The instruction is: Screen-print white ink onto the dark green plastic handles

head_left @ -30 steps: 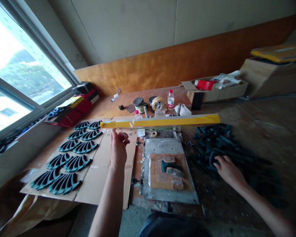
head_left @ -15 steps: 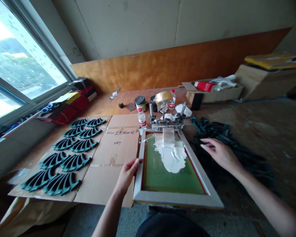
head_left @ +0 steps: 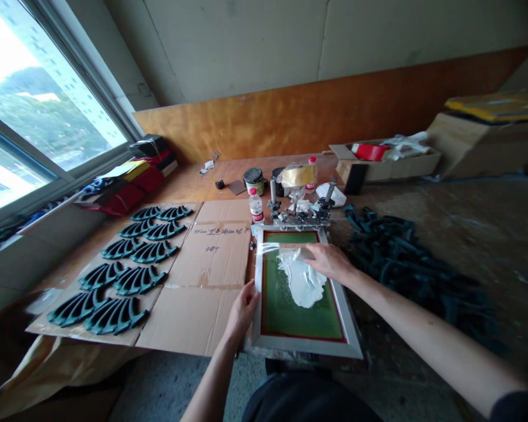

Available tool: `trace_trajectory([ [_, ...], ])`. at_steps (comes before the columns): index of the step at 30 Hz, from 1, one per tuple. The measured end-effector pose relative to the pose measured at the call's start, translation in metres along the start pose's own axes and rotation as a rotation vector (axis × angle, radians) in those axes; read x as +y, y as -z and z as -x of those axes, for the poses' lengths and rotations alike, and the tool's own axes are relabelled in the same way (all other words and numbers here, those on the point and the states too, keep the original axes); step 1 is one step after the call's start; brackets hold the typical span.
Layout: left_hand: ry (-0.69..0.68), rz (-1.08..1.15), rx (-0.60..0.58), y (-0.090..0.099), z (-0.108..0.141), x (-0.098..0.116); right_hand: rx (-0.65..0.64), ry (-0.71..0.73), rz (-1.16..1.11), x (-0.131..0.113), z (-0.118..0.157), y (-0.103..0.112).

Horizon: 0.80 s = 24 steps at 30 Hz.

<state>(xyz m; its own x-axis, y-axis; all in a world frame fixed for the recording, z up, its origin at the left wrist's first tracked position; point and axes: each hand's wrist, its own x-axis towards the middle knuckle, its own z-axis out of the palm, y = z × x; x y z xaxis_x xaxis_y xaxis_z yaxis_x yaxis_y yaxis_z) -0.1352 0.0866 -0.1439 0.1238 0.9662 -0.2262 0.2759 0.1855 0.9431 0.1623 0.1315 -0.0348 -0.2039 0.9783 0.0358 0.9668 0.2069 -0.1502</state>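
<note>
Dark parts pile (head_left: 405,258): right, no longer touched | framed screen (head_left: 308,348): now lower, flat, centre | white paste (head_left: 305,287): pooled on it | left hand (head_left: 245,300): pinching the screen's left edge | right hand (head_left: 330,261): closed round, apparently, a squeegee (head_left: 303,253); work has shifted from pile to screen

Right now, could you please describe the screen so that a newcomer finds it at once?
On the table, find the large cardboard sheet. Just right of it, beside the left hand, lies the screen. Unlike its neighbours, it has a silvery frame and white paste on green.
</note>
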Motion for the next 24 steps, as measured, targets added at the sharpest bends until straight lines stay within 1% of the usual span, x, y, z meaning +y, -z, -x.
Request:
trace_trajectory([
  [2, -0.011, 0.024, -0.014, 0.000, 0.000, 0.000, 0.056, -0.040, 0.048, 0.004, 0.008, -0.006],
  [4, -0.014, 0.049, -0.031, -0.001, 0.000, 0.001, 0.094, -0.052, 0.091, 0.002, 0.015, -0.015],
  [8, -0.007, 0.049, -0.052, -0.001, 0.002, 0.003, 0.083, 0.058, 0.085, -0.014, 0.034, -0.035],
  [9, -0.007, 0.048, -0.055, -0.001, 0.003, 0.004, 0.076, 0.119, 0.080, -0.017, 0.041, -0.037],
  [11, 0.001, 0.050, -0.055, 0.000, 0.004, 0.004, 0.063, 0.292, 0.077, -0.019, 0.058, -0.038],
  [14, 0.016, 0.057, -0.049, -0.001, 0.005, 0.005, 0.048, 0.564, 0.062, -0.009, 0.077, -0.026],
  [16, 0.012, 0.056, -0.038, -0.001, 0.005, 0.006, -0.001, 0.638, 0.020, 0.000, 0.078, -0.015],
  [18, 0.001, 0.058, -0.027, -0.002, 0.006, 0.008, -0.047, 0.615, -0.034, 0.004, 0.071, -0.008],
  [19, -0.003, 0.060, -0.020, -0.002, 0.006, 0.010, -0.038, 0.571, -0.057, 0.003, 0.067, -0.008],
  [20, -0.004, 0.063, -0.015, -0.002, 0.006, 0.011, 0.001, 0.525, -0.073, 0.001, 0.064, -0.010],
  [22, 0.003, 0.080, 0.004, -0.002, 0.007, 0.014, 0.138, 0.484, -0.085, -0.005, 0.064, -0.020],
  [24, 0.012, 0.111, 0.023, -0.002, 0.009, 0.016, 0.257, 0.525, -0.089, -0.010, 0.073, -0.032],
])
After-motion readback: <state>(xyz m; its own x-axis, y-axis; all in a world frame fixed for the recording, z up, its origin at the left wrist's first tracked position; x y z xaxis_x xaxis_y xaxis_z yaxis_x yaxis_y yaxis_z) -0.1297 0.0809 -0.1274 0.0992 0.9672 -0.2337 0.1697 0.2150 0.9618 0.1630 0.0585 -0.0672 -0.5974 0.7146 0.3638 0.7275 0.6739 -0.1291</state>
